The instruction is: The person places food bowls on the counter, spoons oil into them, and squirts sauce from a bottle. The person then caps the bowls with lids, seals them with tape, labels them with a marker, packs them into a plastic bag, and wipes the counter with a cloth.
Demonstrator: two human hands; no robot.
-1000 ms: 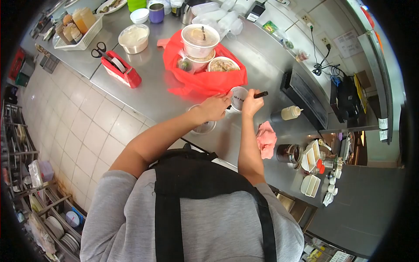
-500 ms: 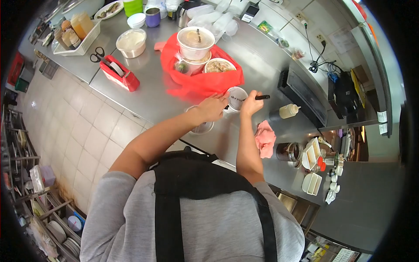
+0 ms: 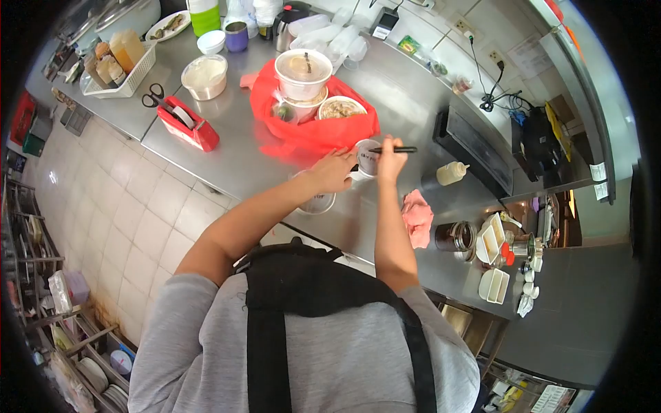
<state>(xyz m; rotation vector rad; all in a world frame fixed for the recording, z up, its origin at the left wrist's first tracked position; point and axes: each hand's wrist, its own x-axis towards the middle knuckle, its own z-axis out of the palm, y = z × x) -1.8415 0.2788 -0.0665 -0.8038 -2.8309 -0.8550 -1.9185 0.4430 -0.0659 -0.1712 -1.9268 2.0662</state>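
My right hand (image 3: 391, 161) grips a black marker (image 3: 405, 149), its tip over a round lidded tub (image 3: 368, 164) with dark handwriting on the lid. From the other side, my left hand (image 3: 334, 171) steadies this tub, and a small black piece that looks like the marker cap (image 3: 355, 168) shows at its fingers. Partly under my left forearm lies another clear round lid (image 3: 318, 202) with dark writing. Just beyond my hands, a red plastic bag (image 3: 303, 141) is opened around stacked white tubs (image 3: 303, 89) and a tub of brownish food (image 3: 341, 108).
On the left of the steel counter (image 3: 241, 155) stand a red tape dispenser (image 3: 189, 126) with scissors (image 3: 154, 95) and a lidded bowl (image 3: 204, 74). To the right are a pink cloth (image 3: 416, 217), a squeeze bottle (image 3: 451, 173), a dark jar (image 3: 451, 237) and a black appliance (image 3: 475, 148).
My right hand has shifted slightly up and left over the lid, and the marker now lies nearly level. My left hand stays in place; the whole view has shifted slightly.
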